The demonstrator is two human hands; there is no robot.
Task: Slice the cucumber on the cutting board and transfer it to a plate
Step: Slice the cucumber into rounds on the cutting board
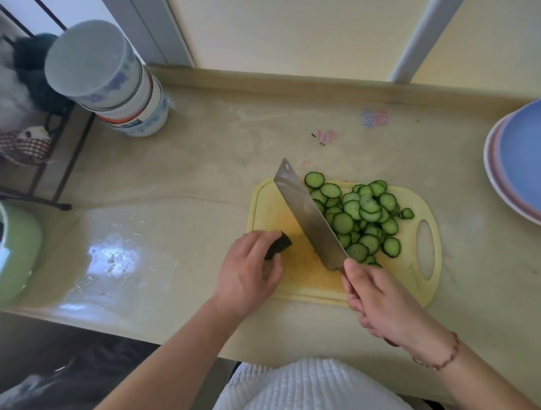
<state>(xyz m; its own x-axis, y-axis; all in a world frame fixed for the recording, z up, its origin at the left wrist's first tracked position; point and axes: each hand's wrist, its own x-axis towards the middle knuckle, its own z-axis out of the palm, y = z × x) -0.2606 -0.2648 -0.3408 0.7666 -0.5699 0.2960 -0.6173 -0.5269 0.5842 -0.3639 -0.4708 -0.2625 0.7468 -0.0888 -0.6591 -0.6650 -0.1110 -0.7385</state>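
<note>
On the yellow cutting board (306, 282), left hand (248, 271) curls around the dark cucumber stub (279, 245), pinning it near the board's left edge so it won't roll. Right hand (382, 300) is wrapped tight on the handle of the cleaver (308, 215), blade angled between stub and slice pile (360, 217), likely keeping cut rounds clear on the right. Only 1 short end left to cut. Blue plate (531, 158) sits well apart at far right, unloaded.

Glossy beige counter (178, 177) under pale cream wall (284, 27), black wire rack (59, 154) at left.
</note>
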